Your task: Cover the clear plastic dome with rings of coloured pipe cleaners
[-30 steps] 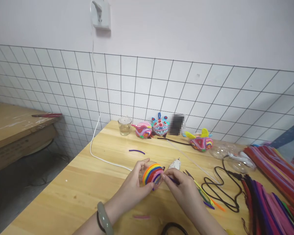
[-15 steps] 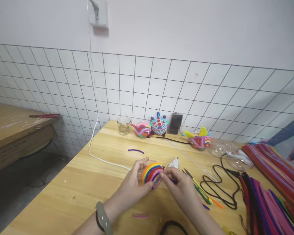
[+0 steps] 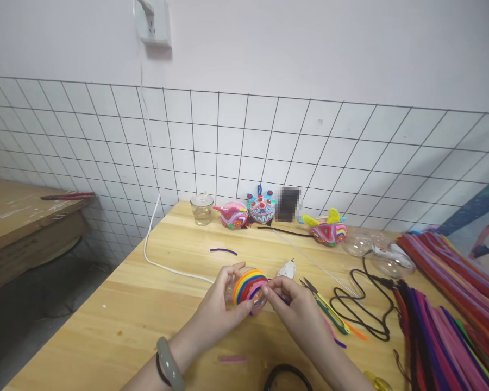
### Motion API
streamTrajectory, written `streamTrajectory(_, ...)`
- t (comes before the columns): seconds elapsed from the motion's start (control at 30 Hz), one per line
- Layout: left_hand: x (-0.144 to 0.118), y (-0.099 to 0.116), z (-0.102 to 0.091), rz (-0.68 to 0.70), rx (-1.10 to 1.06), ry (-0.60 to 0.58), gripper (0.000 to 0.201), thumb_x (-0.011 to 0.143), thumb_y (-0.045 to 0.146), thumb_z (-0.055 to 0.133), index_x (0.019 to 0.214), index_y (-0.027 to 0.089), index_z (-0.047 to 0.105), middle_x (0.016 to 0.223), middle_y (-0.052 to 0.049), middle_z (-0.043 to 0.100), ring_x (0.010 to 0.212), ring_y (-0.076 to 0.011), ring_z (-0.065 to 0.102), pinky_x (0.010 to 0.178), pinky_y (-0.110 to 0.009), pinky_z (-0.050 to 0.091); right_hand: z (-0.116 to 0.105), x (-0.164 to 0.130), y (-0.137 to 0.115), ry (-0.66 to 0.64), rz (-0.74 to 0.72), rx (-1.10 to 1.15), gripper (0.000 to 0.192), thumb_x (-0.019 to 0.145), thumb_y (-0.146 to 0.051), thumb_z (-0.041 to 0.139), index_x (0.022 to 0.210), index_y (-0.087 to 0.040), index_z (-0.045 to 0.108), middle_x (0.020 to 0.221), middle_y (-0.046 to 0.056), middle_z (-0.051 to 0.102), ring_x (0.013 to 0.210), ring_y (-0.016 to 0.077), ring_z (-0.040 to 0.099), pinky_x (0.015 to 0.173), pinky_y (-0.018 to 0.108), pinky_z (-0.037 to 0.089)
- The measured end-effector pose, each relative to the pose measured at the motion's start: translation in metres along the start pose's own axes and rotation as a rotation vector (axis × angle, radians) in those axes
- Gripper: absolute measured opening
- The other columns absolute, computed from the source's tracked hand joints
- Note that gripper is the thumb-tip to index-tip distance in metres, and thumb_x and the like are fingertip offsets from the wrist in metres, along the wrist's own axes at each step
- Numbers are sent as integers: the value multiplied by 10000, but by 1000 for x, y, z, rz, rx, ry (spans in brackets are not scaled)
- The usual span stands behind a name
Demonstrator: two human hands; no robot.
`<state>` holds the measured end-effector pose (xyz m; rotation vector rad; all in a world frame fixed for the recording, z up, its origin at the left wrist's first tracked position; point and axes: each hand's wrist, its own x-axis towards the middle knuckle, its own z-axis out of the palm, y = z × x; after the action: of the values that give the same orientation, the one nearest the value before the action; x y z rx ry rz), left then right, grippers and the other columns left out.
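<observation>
My left hand (image 3: 214, 309) is wrapped around a clear plastic ball, steadying it just above the table. Curved bands of orange, yellow, blue, red and pink pipe cleaner (image 3: 244, 285) cover part of the ball. At its right side, thumb and forefinger of my right hand (image 3: 299, 307) pinch a purple pipe cleaner (image 3: 284, 300) against the surface; its far part is hidden by the fingers. Right of that hand lie yellow-green snips (image 3: 330, 310). A short purple piece (image 3: 223, 251) rests beyond the ball, and a pink piece (image 3: 233, 359) lies nearer me.
Finished colourful fish-like ornaments (image 3: 329, 232) and a glass cup (image 3: 202, 209) line the back edge. On the right are clear plastic shells (image 3: 356, 243), a tangled black cord (image 3: 362, 304) and bundles of pipe cleaners (image 3: 440, 326). A white lump (image 3: 286, 269) sits behind my right hand.
The whole view has shifted slightly, so things appear a little further left. Both hands keep their hold on the ball and the purple pipe cleaner, with barely any movement.
</observation>
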<state>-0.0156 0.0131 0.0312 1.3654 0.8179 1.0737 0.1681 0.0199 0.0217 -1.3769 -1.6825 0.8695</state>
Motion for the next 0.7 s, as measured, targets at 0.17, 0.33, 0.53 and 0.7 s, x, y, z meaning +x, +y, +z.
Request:
streamTrajectory(0.17, 0, -4, 0, 8, -43, 11, 334, 798, 339, 679, 1003, 218, 444, 1376, -155, 468, 1240, -280, 501, 1037, -453, 398, 2, 0, -1, -8, 27, 53, 258, 840, -433, 565, 762, -194, 623, 693, 53, 680, 637, 204, 630, 599, 295, 479)
streamTrajectory(0.33, 1, -8, -1, -3, -55, 25, 328, 806, 334, 671, 1023, 216, 456, 1376, -150, 458, 1233, -271, 504, 1053, -456, 378, 4, 1, -2, -31, 55, 107, 254, 821, -435, 567, 760, -191, 599, 676, 49, 648, 631, 203, 615, 608, 308, 469)
streamTrajectory(0.53, 3, -11, -3, -3, -20, 38, 324, 799, 301, 674, 1044, 218, 479, 1384, -140, 458, 1222, -273, 513, 1012, -430, 426, 6, -1, -5, -55, 79, 175, 282, 806, -476, 577, 759, -198, 578, 651, 28, 623, 637, 205, 633, 620, 312, 476)
streamTrajectory(0.7, 3, -12, -4, 16, 20, 36, 301, 811, 284, 660, 1047, 218, 486, 1388, -140, 457, 1243, -272, 501, 1025, -431, 422, 5, 1, -3, -24, 110, 172, 280, 774, -475, 596, 787, -205, 524, 639, 5, 599, 619, 174, 588, 585, 280, 427)
